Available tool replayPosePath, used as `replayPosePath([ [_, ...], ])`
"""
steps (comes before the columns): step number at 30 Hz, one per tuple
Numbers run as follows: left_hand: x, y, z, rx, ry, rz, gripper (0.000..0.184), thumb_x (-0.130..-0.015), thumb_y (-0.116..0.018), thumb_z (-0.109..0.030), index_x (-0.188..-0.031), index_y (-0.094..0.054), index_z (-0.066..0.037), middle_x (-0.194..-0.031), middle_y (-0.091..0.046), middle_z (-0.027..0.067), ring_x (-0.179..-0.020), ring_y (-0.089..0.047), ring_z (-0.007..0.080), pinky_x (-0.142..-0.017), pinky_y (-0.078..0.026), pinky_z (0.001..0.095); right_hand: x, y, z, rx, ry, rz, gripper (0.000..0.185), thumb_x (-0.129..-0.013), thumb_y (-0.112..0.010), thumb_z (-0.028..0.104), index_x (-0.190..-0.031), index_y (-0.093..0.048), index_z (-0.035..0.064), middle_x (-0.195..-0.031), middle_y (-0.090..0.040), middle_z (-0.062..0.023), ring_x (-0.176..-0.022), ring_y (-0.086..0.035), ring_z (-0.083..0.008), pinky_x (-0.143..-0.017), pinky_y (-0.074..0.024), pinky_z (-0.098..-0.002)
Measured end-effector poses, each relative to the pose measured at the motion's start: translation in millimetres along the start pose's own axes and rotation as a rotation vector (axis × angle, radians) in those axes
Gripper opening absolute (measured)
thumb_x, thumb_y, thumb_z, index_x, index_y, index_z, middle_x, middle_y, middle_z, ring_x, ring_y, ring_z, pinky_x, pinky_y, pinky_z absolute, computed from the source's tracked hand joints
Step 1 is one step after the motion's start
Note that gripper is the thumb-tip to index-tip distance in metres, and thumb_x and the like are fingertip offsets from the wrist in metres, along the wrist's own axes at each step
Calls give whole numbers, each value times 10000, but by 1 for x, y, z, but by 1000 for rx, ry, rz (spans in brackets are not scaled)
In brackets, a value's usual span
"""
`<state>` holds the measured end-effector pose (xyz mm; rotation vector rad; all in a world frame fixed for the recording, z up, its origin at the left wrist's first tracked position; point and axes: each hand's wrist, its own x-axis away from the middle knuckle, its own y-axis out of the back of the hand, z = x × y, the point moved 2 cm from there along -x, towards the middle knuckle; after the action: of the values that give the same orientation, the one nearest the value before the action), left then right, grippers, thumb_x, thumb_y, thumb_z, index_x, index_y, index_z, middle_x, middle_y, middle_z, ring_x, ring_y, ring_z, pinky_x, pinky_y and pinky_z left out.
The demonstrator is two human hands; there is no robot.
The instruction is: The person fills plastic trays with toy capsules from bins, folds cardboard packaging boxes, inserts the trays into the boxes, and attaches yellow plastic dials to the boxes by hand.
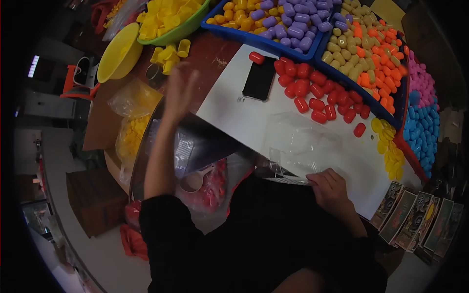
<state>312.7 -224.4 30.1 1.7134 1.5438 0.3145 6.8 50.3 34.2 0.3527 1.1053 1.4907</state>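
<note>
My right hand [330, 189] is closed in a pinch on the edge of a clear plastic bag [298, 141], which lies flat on the white board [229, 105]. Raised on the other side, my left hand [180, 95] is blurred, with its fingers stretched out and apart and nothing visible in them. Just beyond its fingertips sit several yellow plastic cups [168, 58] and a round metal-looking ring [154, 72]. Red capsule-shaped containers [317, 93] are spread loosely past the bag. One more red capsule [256, 58] rests against a black phone [259, 78].
Blue trays [312, 63] hold purple, orange and beige capsules at the back. Yellow discs [386, 146] lie at the right, near blue capsules [420, 127] and printed boxes [410, 219]. A green basin [195, 22] and yellow bowl [115, 58] stand at the left, above a carton [102, 122].
</note>
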Motion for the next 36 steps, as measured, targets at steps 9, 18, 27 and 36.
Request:
replayPosePath([
  [9, -157, 18, 122, -589, 287, 407, 913, -570, -817, -388, -1295, -391, -33, -1241, -504, 190, -1130, -506, 320, -921, -415, 373, 38, -4, -22, 36, -219, -19, 200, -695, -666, 2, -878, -594, 33, -729, -577, -64, -632, -548, -212, -560, -464, -295],
  [18, -123, -70, 77, -384, 76, 293, 632, -673, -778, -295, -1159, -503, 2, -1037, -603, 166, -962, -597, 276, -828, -467, 347, 28, -12, -32, 109, -240, 53, 211, -715, -636, 28, -922, -594, 41, -774, -582, -64, -715, -554, -215, -648, -473, -318],
  [27, -136, -75, 111, 410, 271, -20, 437, -781, -682, -156, -1156, -504, -18, -1012, -587, 73, -909, -579, 162, -775, -486, 281, 63, -39, -33, 265, -323, 304, 288, -775, -523, 85, -1056, -575, 51, -965, -573, -73, -913, -526, -237, -857, -421, -384],
  [36, -143, -62, 49, 416, 16, -299, 226, -888, -526, -134, -1075, -550, -8, -942, -598, 58, -762, -586, 136, -644, -492, 270, 58, -47, -27, 338, -322, 171, 291, -757, -535, 96, -1043, -564, 49, -941, -561, -66, -898, -519, -229, -820, -413, -370],
])
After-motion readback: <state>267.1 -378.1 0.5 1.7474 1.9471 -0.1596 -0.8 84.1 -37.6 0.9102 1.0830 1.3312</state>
